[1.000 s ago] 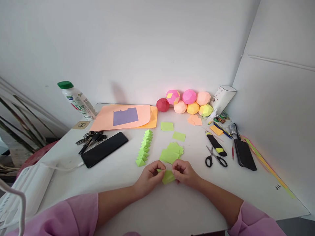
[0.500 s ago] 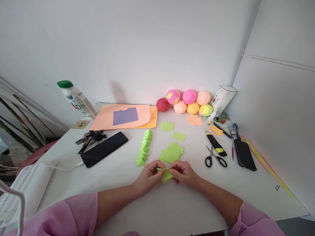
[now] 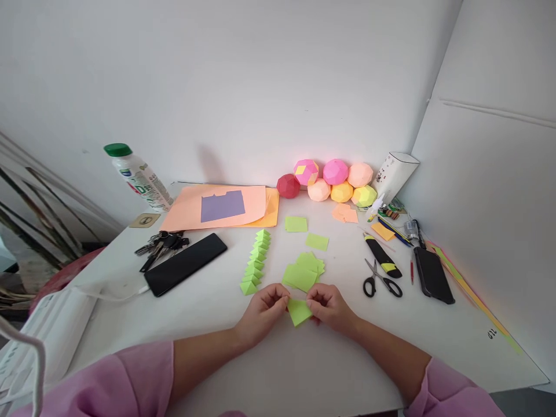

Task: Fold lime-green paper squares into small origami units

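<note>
Between my two hands is a folded piece of green paper [image 3: 299, 313], pointed at its lower end. My left hand [image 3: 263, 310] pinches its left edge with thumb and forefinger. On the other side, my right hand [image 3: 330, 307] grips the right edge in the same way. Just beyond my fingers lies a loose pile of flat green paper pieces [image 3: 302, 275], with two more green rectangles [image 3: 317, 241] farther back. A row of folded green paper units [image 3: 255, 263] stands nested together to the left of the pile.
Several faceted paper balls [image 3: 335, 172] rest against the wall. Orange sheets [image 3: 182, 208], a bottle [image 3: 143, 182], keys [image 3: 160, 246] and a black slab-shaped device [image 3: 186, 265] are on the left. Scissors [image 3: 381, 279], a cutter [image 3: 382, 255] and a phone [image 3: 434, 275] lie on the right.
My hands have moved slightly apart. The green paper has turned so that more of its flat face shows between my fingers.
</note>
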`<state>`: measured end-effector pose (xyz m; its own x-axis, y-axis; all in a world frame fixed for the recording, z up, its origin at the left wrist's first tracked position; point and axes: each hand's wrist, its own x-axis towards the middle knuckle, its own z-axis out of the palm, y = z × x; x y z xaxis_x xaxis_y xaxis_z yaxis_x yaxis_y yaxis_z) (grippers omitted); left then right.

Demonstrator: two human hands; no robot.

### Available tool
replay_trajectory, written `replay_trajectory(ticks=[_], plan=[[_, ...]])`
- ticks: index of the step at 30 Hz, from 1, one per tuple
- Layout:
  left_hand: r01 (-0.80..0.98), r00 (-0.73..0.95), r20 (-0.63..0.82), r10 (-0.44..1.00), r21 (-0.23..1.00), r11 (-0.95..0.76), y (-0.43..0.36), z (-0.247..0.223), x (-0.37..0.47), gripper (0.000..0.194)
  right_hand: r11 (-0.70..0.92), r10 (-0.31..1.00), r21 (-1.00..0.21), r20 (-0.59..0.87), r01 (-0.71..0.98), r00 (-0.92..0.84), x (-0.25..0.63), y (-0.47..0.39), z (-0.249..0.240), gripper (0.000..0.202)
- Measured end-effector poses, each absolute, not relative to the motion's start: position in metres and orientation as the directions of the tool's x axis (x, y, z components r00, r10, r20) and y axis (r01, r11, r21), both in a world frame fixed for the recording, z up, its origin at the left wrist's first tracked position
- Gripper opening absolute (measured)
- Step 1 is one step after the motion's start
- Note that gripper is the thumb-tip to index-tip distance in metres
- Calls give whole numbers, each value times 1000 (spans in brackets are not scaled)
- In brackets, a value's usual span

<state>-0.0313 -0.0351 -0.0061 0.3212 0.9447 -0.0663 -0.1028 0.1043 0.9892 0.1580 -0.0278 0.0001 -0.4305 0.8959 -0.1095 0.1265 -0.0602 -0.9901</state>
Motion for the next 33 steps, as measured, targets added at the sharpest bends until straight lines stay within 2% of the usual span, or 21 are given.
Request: replay_trajectory(ticks=[3,11,16,21,26,33], plan=[[-132,314,-92,945,981,139,-35,-4,-31,24,-70,895,-992,-108,104,-432,160,-26,-1,13],[-72,397,-98,913,988,137,-36,-2,-31,30,-79,874,-991,-123,112,-470,157,-27,-4,17],[-54,370,-88,925,992,116,-36,-3,-31,31,-92,879,-991,-125,95,-460,156,-27,-1,18],[-98,299,-96,949,987,131,-35,0,-30,29,-113,899,-992,-123,50,-420,157,-27,1,22],[-208,329,-122,936,958,197,-34,-5,-29,27,-107,901,-994,-101,10,-422,158,-26,-2,21],[-197,314,-158,936,954,227,-33,-11,-29,35,-133,900,-990,-104,-39,-423,159,-23,-4,23]])
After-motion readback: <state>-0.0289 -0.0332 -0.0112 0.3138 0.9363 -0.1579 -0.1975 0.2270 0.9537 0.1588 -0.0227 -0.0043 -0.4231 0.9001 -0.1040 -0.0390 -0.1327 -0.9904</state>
